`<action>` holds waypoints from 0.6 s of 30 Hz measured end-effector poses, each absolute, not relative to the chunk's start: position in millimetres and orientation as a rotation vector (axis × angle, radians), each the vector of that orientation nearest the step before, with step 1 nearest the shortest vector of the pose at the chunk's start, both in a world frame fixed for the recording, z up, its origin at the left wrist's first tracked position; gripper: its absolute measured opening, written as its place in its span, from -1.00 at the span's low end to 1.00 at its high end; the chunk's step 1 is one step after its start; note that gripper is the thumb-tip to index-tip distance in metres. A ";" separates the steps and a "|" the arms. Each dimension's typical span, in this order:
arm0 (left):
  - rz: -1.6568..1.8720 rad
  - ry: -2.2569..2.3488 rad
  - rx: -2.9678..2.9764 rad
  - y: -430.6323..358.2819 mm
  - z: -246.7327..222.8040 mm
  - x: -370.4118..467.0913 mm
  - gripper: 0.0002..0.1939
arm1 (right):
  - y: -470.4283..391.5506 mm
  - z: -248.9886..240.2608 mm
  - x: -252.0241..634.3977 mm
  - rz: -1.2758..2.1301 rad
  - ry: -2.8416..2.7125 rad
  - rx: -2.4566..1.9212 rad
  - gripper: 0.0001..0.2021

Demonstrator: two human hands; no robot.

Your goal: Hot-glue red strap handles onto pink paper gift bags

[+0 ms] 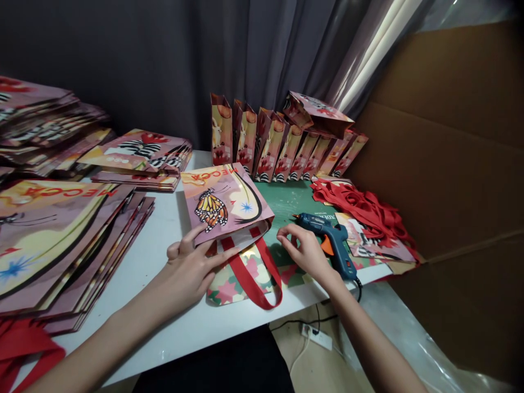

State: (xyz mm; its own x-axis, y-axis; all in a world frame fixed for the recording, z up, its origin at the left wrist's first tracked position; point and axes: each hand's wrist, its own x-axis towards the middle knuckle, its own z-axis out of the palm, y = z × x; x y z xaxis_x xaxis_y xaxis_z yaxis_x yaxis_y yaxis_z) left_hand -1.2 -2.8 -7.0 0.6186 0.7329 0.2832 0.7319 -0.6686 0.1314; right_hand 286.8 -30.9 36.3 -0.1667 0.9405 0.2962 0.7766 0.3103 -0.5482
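A paper bag (227,202) with a butterfly print lies on the table, its opening toward me and a red ribbon handle (249,278) looping out over a floral sheet (225,287). My left hand (192,267) rests at the bag's near left edge, fingers spread, some on the printed face and one at the opening. To the right of the bag, my right hand (301,248) hovers over the green mat (286,199) with thumb and forefinger curled close together; whether anything is between them is too small to tell. A blue glue gun (335,240) with an orange trigger lies beside it.
Standing bags (270,144) line the back, one bag (321,112) lying on top. Stacks of flat bags (61,234) fill the left. Red ribbons (364,210) are heaped at right beside a cardboard box (450,153). A power strip (319,337) lies below the table edge.
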 end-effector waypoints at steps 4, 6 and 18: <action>0.514 1.268 2.857 -3.3 -2.8 0.2 -0.32 | -21.5 34.5 276.4 0.130 -2.165 -1.580 -0.85; 0.489 1.273 2.881 -4.2 0.1 0.6 -0.30 | -13.9 37.4 271.2 -0.030 -2.298 -1.643 -0.85; 0.425 1.276 2.880 -4.5 -2.0 -1.5 -0.34 | -3.8 28.1 264.1 -0.473 -2.595 -1.551 -0.87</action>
State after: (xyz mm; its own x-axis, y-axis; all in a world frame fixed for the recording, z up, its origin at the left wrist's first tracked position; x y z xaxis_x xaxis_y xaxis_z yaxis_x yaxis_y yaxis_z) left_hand -1.5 -4.5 -2.0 0.6422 0.7221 0.2571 0.7320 -0.6773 0.0736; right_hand 264.1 -3.8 28.1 -0.4835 0.8458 0.2254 0.8710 0.4391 0.2205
